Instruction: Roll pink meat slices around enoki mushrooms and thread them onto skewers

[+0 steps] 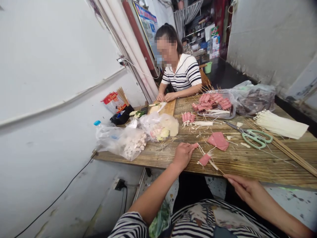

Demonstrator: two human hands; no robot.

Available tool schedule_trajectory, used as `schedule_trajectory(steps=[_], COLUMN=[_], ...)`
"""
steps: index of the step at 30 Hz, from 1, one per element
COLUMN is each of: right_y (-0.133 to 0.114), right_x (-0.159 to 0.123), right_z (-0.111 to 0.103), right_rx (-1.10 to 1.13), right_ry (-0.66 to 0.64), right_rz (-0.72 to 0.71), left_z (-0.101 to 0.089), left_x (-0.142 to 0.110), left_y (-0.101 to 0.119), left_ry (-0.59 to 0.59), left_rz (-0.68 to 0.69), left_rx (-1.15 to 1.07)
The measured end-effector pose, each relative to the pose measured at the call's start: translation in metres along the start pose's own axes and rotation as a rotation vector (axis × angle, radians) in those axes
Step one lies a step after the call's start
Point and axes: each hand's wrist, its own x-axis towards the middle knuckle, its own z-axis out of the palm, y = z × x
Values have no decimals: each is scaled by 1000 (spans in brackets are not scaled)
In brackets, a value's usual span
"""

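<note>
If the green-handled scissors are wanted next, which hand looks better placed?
Probably the right hand: it is nearer the green-handled scissors, though it holds a thin stick. The left hand is farther off, holding a pink roll.

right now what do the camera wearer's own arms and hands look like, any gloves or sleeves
The left hand and right hand are both bare, without gloves. The left arm wears a sleeve with dark and white stripes, ending around the elbow. The right arm is bare up to the picture's edge; its sleeve, if any, is out of view.
</note>
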Motion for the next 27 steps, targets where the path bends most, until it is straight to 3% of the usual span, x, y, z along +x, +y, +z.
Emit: schedule_trajectory(steps=[4,8,18,27], right_y=[11,15,11,18], right_x=[-6,-9,-13,-13], right_z=[16,22,15,16], right_rx=[-27,-192,-274,-270], right_ry=[0,59,106,122], right_rz=[21,59,-133,-158], left_z=[1,2,2,2], left_x=[2,4,4,4], left_y=[1,0,-2,-3], left_ry=[-23,-21,-8,-18], left_rz=[-18,-39,-44,-47], left_rx=[21,20,-35,-54])
